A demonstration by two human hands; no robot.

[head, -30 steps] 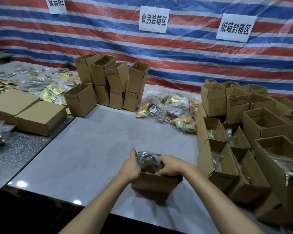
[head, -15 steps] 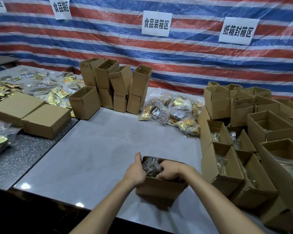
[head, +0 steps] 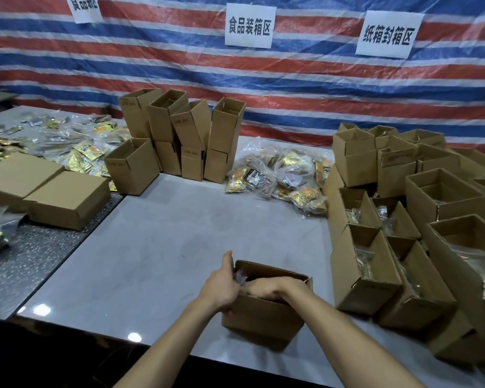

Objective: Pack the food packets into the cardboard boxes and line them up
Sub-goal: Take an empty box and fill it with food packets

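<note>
Since a second ago the packet point(head: 240, 277) has sunk below the rim, and the right grip has gone deeper with it.

Left grip point(head: 221, 284): thumb up, fingers curled round the left wall of the cardboard box point(head: 263, 315), steadying it on the desk point(head: 165, 247).

Packet: clear crinkly bag, one corner showing just right of the left thumb, inside the box and under the right grip. Judged light, soft, slippery and springy, so best pressed flat from above.

Right grip point(head: 266, 285): down in the box on the packet. Fingers hidden, so curled or flat I cannot tell.

Box likely light with thin, bendy walls; hold it low by opposite walls to slide it toward the packed boxes point(head: 367, 295) at right.
</note>
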